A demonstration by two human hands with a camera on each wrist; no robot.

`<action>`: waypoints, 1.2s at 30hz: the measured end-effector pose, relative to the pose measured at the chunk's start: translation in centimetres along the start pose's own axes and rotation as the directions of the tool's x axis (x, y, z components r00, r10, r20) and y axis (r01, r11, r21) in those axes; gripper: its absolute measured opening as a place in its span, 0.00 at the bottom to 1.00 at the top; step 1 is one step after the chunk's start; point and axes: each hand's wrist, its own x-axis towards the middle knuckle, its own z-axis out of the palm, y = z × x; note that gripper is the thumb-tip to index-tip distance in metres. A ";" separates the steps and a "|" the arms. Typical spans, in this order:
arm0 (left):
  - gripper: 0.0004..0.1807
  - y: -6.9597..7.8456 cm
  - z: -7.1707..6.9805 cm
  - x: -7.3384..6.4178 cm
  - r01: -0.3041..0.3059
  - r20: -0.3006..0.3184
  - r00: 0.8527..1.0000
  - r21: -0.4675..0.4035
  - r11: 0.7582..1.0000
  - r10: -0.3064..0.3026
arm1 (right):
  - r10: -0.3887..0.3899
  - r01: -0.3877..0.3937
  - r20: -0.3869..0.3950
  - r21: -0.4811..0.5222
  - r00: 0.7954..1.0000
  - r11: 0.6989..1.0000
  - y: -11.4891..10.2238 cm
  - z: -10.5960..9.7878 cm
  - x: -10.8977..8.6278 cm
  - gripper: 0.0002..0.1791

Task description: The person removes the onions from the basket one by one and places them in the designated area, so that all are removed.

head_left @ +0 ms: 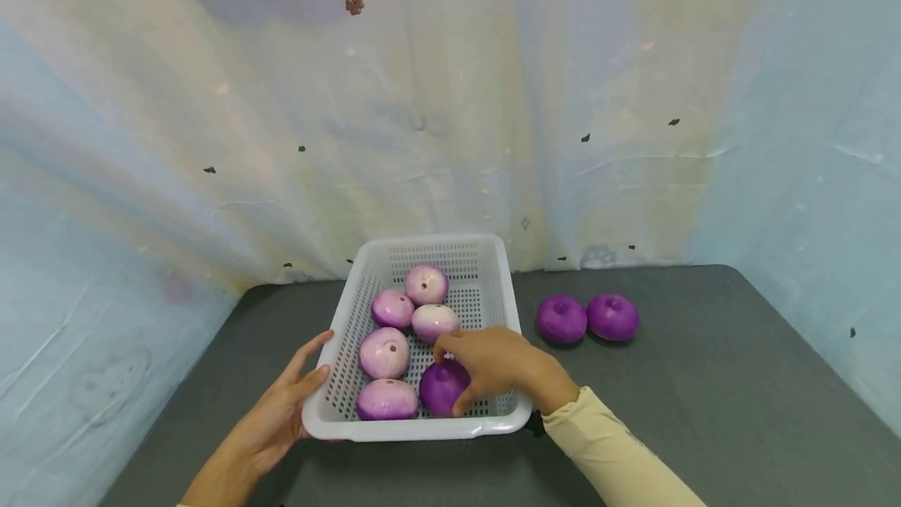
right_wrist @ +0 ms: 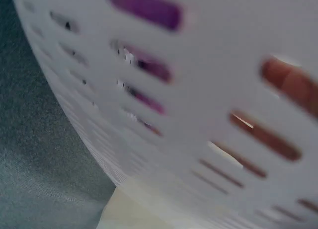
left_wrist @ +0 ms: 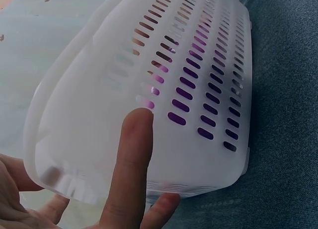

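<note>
A white slotted plastic basket (head_left: 508,311) sits on the dark table with onions inside. My right hand (head_left: 489,362) reaches over its right rim and grips a dark purple onion (head_left: 439,391) in the near right part. Thumb and fingers lie on opposite sides of that onion. In the right wrist view the basket's wall (right_wrist: 208,65) covers most of the hand. Several paler pink-and-white onions (head_left: 384,353) lie along the left and middle of the basket. My left hand (head_left: 278,409) touches the left side near the front corner, its straight fingers (left_wrist: 131,164) against the outer wall.
Two dark purple onions (head_left: 561,319) (head_left: 613,317) rest side by side on the table (head_left: 676,382), right of the basket. A pale patterned curtain (head_left: 450,100) hangs behind the table and along both sides.
</note>
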 end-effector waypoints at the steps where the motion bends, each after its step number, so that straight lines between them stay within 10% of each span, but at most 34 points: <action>1: 0.30 0.0 0.0 0.0 0.000 0.001 1.000 0.001 1.000 0.000 | 0.007 -0.007 0.014 0.000 1.000 1.000 0.0 0.0 0.0 0.36; 15: 0.31 0.2 0.0 0.0 0.024 -0.026 0.999 0.003 1.000 -0.024 | -0.007 0.015 0.077 -0.103 0.997 0.995 -0.6 0.2 0.3 0.43; 25: 0.31 -0.3 0.0 0.0 0.000 -0.017 1.000 0.007 1.000 0.000 | -0.008 0.003 0.023 0.210 1.000 0.978 0.0 -0.9 -0.7 0.45; 36: 0.30 0.0 -0.1 -0.1 0.005 0.003 1.000 0.016 1.000 -0.005 | -0.073 0.096 -0.094 0.269 0.993 0.958 0.0 -1.6 -1.9 0.48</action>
